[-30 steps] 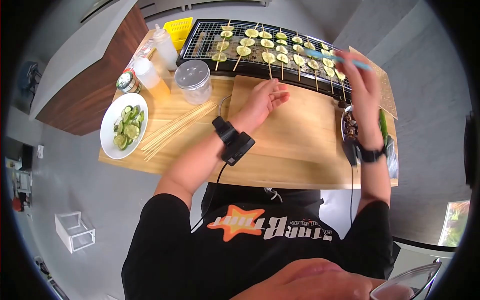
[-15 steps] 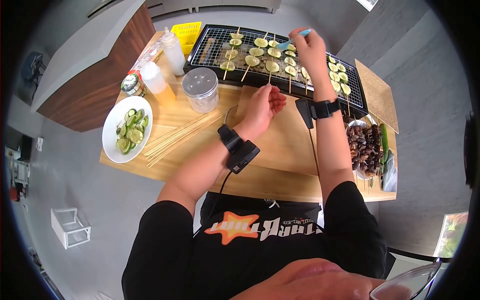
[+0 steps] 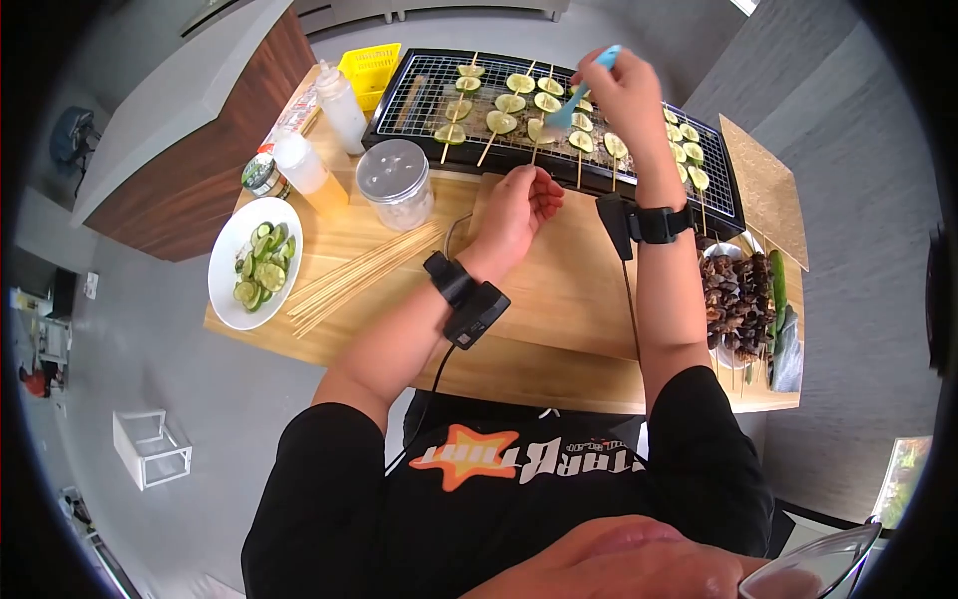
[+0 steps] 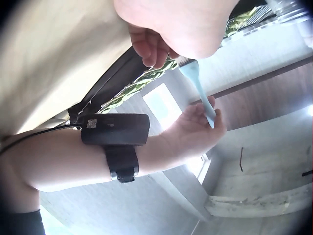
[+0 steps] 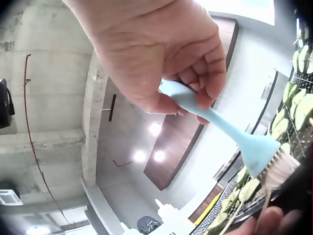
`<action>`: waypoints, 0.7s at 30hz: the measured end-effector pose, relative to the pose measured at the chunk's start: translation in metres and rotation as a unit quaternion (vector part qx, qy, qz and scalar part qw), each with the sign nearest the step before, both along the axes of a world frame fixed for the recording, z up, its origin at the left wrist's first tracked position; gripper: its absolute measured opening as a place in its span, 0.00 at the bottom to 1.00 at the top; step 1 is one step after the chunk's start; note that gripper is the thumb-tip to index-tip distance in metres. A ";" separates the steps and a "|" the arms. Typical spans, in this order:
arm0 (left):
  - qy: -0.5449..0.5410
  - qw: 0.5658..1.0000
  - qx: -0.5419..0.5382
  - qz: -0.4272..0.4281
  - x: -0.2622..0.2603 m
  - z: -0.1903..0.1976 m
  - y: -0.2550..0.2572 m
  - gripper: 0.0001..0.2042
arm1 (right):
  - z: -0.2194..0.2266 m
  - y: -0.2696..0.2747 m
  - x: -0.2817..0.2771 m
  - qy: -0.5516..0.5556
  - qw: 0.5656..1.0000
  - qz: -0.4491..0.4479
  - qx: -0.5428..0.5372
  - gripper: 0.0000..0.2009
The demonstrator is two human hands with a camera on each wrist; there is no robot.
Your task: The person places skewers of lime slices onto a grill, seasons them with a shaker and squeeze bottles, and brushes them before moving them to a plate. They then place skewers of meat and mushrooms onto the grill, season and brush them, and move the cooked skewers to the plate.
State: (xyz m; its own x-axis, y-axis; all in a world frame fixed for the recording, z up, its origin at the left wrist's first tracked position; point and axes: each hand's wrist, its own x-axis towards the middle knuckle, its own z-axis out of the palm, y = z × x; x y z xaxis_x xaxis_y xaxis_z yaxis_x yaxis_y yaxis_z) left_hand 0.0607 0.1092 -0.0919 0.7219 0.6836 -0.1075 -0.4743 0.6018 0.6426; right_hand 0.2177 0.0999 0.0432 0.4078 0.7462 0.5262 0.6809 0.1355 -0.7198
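In the head view, my right hand (image 3: 627,95) grips a light blue basting brush (image 3: 584,92) by its handle over the grill. Its pale bristles (image 5: 281,171) come down at the green-rimmed vegetable slices (image 3: 539,131) on one skewer. My left hand (image 3: 514,215) is at the grill's front edge and pinches the near end of that bamboo skewer (image 5: 264,210), with the fingers curled. The left wrist view has the left hand (image 4: 181,24) above and the brush (image 4: 196,83) beyond it. Several more slice skewers lie side by side across the wire grill rack (image 3: 419,125).
A wooden board (image 3: 574,270) lies before the grill. To the left are a white bowl of slices (image 3: 225,295), loose skewers (image 3: 364,275), a lidded jar (image 3: 395,185) and squeeze bottles (image 3: 309,172). Dark meat skewers (image 3: 736,299) and a long green vegetable (image 3: 778,285) lie at right.
My right hand has swung left with the brush from the right-hand skewers, and the bristles have dropped toward the slices on the held skewer. The left hand has stayed by the grill's front edge.
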 end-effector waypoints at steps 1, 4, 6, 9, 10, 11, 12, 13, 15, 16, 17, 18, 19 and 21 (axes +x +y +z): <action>0.004 1.000 0.012 0.002 -0.001 0.001 -0.001 0.10 | -0.001 0.002 0.003 0.017 0.999 -0.001 0.039 0.09; 0.012 0.999 0.038 0.008 -0.001 0.005 -0.003 0.10 | -0.013 0.013 0.015 0.026 0.993 0.001 0.114 0.08; 0.012 0.999 0.046 0.001 -0.001 0.002 -0.002 0.10 | -0.024 0.015 0.020 0.004 0.997 -0.014 0.070 0.09; 0.012 0.999 0.050 0.002 -0.001 0.002 0.000 0.09 | -0.019 0.015 0.022 0.054 0.990 -0.014 0.128 0.08; 0.011 0.999 0.048 0.006 -0.002 0.003 -0.001 0.09 | -0.014 0.013 0.022 0.083 0.983 -0.008 0.165 0.08; 0.018 0.997 0.072 0.016 -0.002 0.004 -0.002 0.09 | -0.007 0.012 0.022 0.112 0.973 -0.001 0.201 0.07; 0.024 0.995 0.096 0.026 -0.002 0.005 -0.002 0.09 | -0.001 0.006 0.022 0.115 0.968 0.014 0.224 0.07; 0.031 0.992 0.120 0.034 -0.002 0.007 -0.003 0.09 | 0.003 0.003 0.020 0.117 0.964 0.019 0.238 0.07; 0.056 0.987 0.144 0.054 -0.002 0.008 -0.006 0.09 | 0.009 -0.002 0.020 0.120 0.956 0.026 0.268 0.07; 0.069 0.983 0.156 0.062 -0.001 0.009 -0.007 0.09 | 0.009 -0.005 0.021 0.120 0.961 0.030 0.246 0.07; 0.076 0.982 0.162 0.057 -0.001 0.008 -0.007 0.09 | 0.008 -0.005 0.021 0.122 0.961 0.034 0.247 0.07; 0.082 0.981 0.167 0.051 -0.002 0.007 -0.005 0.09 | 0.006 -0.002 0.022 0.124 0.960 0.039 0.247 0.07; 0.089 0.980 0.173 0.046 -0.003 0.007 -0.005 0.10 | 0.002 0.002 0.023 0.126 0.960 0.043 0.248 0.07; 0.099 0.977 0.185 0.043 -0.004 0.008 -0.004 0.10 | -0.010 0.013 0.026 0.107 0.968 0.037 0.224 0.07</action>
State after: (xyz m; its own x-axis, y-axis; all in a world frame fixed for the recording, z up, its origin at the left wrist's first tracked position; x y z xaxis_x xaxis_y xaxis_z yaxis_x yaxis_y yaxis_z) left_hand 0.0567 0.1057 -0.0843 0.6502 0.7593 0.0269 -0.3567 0.2737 0.8932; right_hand 0.2441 0.1127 0.0335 0.4975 0.4944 0.7128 0.4991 0.5090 -0.7013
